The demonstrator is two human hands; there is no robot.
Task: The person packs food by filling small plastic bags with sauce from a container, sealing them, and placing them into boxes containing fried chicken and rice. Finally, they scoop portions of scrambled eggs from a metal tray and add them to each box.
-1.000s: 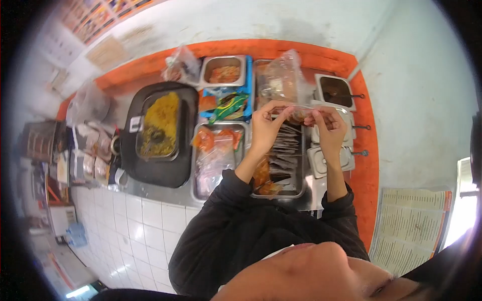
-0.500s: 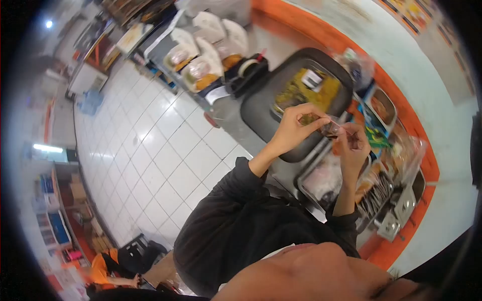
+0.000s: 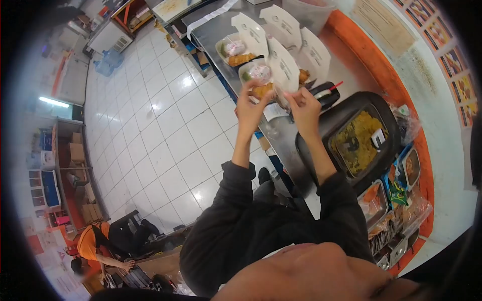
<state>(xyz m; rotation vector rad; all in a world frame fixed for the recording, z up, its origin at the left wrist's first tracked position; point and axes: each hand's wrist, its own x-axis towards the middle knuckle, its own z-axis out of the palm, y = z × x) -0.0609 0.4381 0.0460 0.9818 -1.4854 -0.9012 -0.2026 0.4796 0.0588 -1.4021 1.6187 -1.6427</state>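
My right hand (image 3: 305, 111) pinches a small clear plastic bag (image 3: 282, 99) between thumb and fingertips; its contents are hard to make out. My left hand (image 3: 249, 111) is beside it, thumb and forefinger apart, at the front edge of an open white takeaway box (image 3: 243, 72). In that box are a paper-wrapped bundle (image 3: 259, 73) and a golden fried piece (image 3: 263, 91), partly behind my left fingers. Another open box (image 3: 220, 48) beyond it holds a similar wrapped bundle (image 3: 234, 48) and fried piece (image 3: 241, 59).
To the right, a black tray (image 3: 311, 145) holds a container of yellow-green food (image 3: 359, 140). A black holder (image 3: 326, 98) sits between boxes and tray. Metal pans (image 3: 374, 200) and packets line the orange-edged wall. A person in orange (image 3: 90, 242) is at lower left.
Both hands have moved from over the black tray to the open boxes, carrying the clear bag. My left fingers have parted from their pinch. The view has turned toward the boxes.
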